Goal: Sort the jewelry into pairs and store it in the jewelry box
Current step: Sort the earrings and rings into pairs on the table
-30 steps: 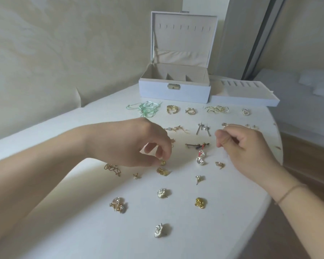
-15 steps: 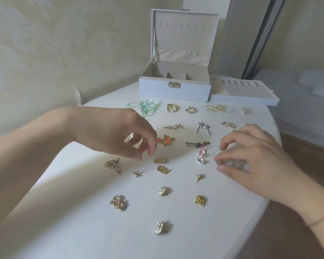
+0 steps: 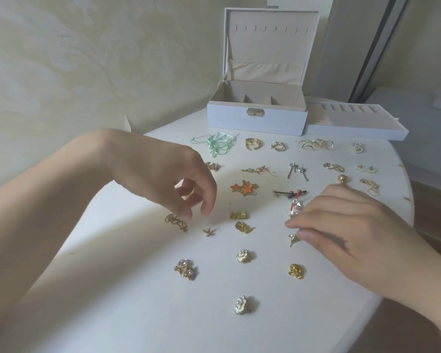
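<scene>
The white jewelry box [image 3: 229,117] stands open at the table's far side, its compartments empty, with its removable tray [image 3: 355,130] beside it on the right. Many earrings and rings lie in rows on the white table [image 3: 127,296]. My left hand [image 3: 173,174] hovers with loosely curled fingers above a gold chain earring [image 3: 176,222] and a tiny star stud [image 3: 209,231], holding nothing. My right hand [image 3: 346,225] reaches left, its fingertips at a small gold stud [image 3: 292,239] just below a pearl earring [image 3: 294,208]. Whether it pinches anything is hidden.
A mint ribbon piece [image 3: 218,145] and gold rings lie along the back row, orange star earrings [image 3: 244,188] in the middle. White flower studs [image 3: 243,256] and a gold knot [image 3: 296,271] sit nearer me. The table's curved edge runs along the right.
My left hand has let go by the two gold pieces and drifted left toward the chain earring. My right hand came down and slid left to the small gold stud.
</scene>
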{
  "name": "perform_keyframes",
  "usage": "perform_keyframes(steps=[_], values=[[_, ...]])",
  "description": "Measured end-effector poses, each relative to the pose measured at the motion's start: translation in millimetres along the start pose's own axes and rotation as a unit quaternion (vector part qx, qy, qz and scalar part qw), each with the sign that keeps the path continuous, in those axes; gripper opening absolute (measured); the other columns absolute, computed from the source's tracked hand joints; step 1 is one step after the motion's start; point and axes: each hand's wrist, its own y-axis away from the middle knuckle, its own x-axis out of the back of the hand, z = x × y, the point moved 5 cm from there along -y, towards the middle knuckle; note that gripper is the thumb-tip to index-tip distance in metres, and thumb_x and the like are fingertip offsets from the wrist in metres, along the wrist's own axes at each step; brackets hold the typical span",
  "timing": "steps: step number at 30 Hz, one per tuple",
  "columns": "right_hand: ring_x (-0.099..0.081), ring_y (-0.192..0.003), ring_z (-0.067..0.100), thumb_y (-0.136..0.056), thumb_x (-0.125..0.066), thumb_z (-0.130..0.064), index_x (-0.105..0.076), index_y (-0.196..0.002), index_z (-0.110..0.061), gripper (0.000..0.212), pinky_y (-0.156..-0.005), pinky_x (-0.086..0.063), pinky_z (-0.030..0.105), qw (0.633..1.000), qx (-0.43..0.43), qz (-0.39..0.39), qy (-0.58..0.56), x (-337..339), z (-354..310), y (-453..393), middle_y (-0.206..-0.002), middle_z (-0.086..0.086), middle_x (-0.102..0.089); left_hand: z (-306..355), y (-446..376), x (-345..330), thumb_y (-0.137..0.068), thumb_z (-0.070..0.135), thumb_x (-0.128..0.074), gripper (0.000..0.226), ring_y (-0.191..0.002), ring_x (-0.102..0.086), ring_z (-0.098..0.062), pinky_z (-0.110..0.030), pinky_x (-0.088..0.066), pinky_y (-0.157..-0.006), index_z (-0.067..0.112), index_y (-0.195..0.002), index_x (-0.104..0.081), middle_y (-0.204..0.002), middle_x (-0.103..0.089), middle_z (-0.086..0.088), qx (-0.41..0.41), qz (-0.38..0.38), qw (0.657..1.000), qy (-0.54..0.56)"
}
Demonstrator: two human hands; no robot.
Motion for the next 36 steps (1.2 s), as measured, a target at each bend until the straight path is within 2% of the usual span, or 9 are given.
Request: perform_keyframes(steps=[5,7,11,15,18,24,27,32,36], values=[[-0.056,-0.075,0.004,-0.084,-0.06,-0.037,-0.072,-0.085,-0.03,0.014,-0.067,-0.044,0.02,0.982,-0.044,0.002,-0.184,2.5,-29.1,-18.7,-0.081,-0.019,-0.063,0.0,-5.1,-8.7,-0.085,0.032,-0.071,0.013,-0.07,-0.052,-0.026,-0.048,-0.051,-0.064,0.039,-0.094,-0.065,-0.077,-0.054,-0.006,0.026,-0.029,0.999,-0.037],[-0.056,-0.07,0.005,-0.082,-0.065,-0.035,-0.071,-0.082,-0.03,0.007,-0.066,-0.044,0.02,0.976,-0.032,-0.014,-0.216,-2.3,-50.8,-31.8,-0.078,-0.017,-0.063,-0.4,-4.4,-4.2,-0.089,0.033,-0.067,0.007,-0.065,-0.049,-0.019,-0.042,-0.052,-0.062,0.037,-0.093,-0.063,-0.073,-0.052,-0.002,0.036,0.003,0.998,-0.047],[-0.049,-0.075,0.0,-0.081,-0.067,-0.03,-0.069,-0.085,-0.03,0.005,-0.068,-0.047,0.029,0.971,-0.012,-0.065,-0.229,-25.1,-88.0,-57.5,-0.076,-0.017,-0.063,0.5,1.3,14.9,-0.091,0.024,-0.066,0.007,-0.056,-0.045,-0.008,-0.018,-0.038,-0.054,0.03,-0.091,-0.064,-0.064,-0.054,0.005,0.036,0.116,0.992,-0.046],[-0.043,-0.073,-0.008,-0.088,-0.066,-0.025,-0.068,-0.096,-0.035,0.012,-0.072,-0.044,0.022,0.965,-0.051,-0.11,-0.234,-44.0,-93.3,-76.1,-0.07,-0.021,-0.054,-2.0,5.8,23.4,-0.09,0.021,-0.067,0.008,-0.053,-0.043,-0.008,-0.015,-0.035,-0.051,0.028,-0.088,-0.065,-0.06,-0.051,0.008,0.032,0.17,0.983,-0.053],[-0.043,-0.071,-0.013,-0.089,-0.064,-0.024,-0.068,-0.1,-0.036,0.016,-0.073,-0.039,0.012,0.963,-0.069,-0.148,-0.216,-53.2,-92.6,-83.6,-0.065,-0.024,-0.047,-3.5,6.3,25.7,-0.091,0.022,-0.066,0.005,-0.052,-0.041,-0.009,-0.015,-0.035,-0.051,0.026,-0.088,-0.066,-0.058,-0.049,0.006,0.033,0.18,0.982,-0.047],[-0.047,-0.074,-0.004,-0.089,-0.063,-0.023,-0.068,-0.096,-0.037,0.016,-0.07,-0.043,0.019,0.966,-0.065,-0.148,-0.2,-52.6,-90.4,-86.7,-0.07,-0.02,-0.048,-6.6,5.3,25.0,-0.087,0.036,-0.06,0.01,-0.052,-0.039,-0.008,-0.016,-0.034,-0.051,0.027,-0.087,-0.066,-0.058,-0.046,0.01,0.028,0.178,0.983,-0.034],[-0.046,-0.079,0.005,-0.082,-0.064,-0.036,-0.066,-0.083,-0.033,0.004,-0.064,-0.044,0.028,0.985,-0.035,-0.104,-0.13,-40.4,-90.9,-78.4,-0.074,-0.016,-0.057,-7.5,4.5,26.0,-0.092,0.026,-0.065,0.004,-0.052,-0.04,-0.008,-0.015,-0.034,-0.051,0.025,-0.089,-0.066,-0.057,-0.048,0.01,0.025,0.174,0.984,-0.026],[-0.044,-0.068,0.01,-0.068,-0.055,-0.067,-0.063,-0.065,-0.033,0.035,-0.053,-0.038,0.027,0.989,-0.026,-0.143,-0.016,-44.5,-105.6,-64.2,-0.063,-0.016,-0.051,-8.2,2.4,24.8,-0.091,0.023,-0.065,0.003,-0.053,-0.043,-0.007,-0.013,-0.036,-0.052,0.025,-0.089,-0.066,-0.061,-0.052,0.008,0.029,0.166,0.985,-0.027],[-0.04,-0.065,0.012,-0.071,-0.059,-0.051,-0.066,-0.064,-0.033,0.02,-0.053,-0.04,0.027,0.988,-0.022,-0.155,-0.006,-52.9,-103.9,-59.0,-0.059,-0.013,-0.051,-8.0,2.5,22.4,-0.091,0.033,-0.064,0.004,-0.054,-0.044,-0.007,-0.015,-0.037,-0.052,0.029,-0.088,-0.065,-0.059,-0.051,0.011,0.031,0.147,0.988,-0.024]])
